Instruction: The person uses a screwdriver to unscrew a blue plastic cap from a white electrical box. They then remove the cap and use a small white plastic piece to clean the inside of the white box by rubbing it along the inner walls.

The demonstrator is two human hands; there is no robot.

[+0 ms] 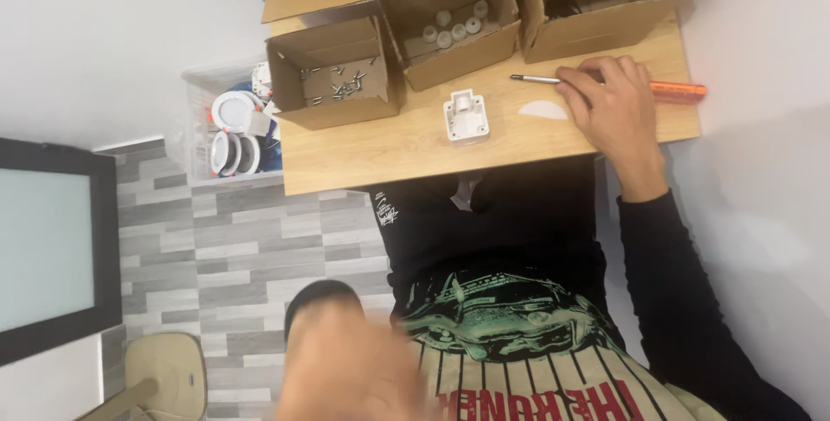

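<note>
Blurred left hand (346,369) looming closest, grip impossible to tell, right hand (612,101) resting with fingers curled loosely over orange-handled screwdriver (605,85) lying beneath it on wooden table (372,157), white plastic bracket (465,117) sitting just left of that hand, white half-disc (542,111) touching its thumb side.

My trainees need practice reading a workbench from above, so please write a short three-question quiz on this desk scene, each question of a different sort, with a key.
1. True or false: the right hand rests on the orange-handled screwdriver.
2. Which cardboard box holds the loose screws? A) the left box B) the middle box C) the right box
3. Fill in: the white plastic part lies on the wooden ____, apart from both hands.

Key: 1 true; 2 A; 3 desk. The left hand is a blur near the camera, so its grip cannot be judged.
</note>
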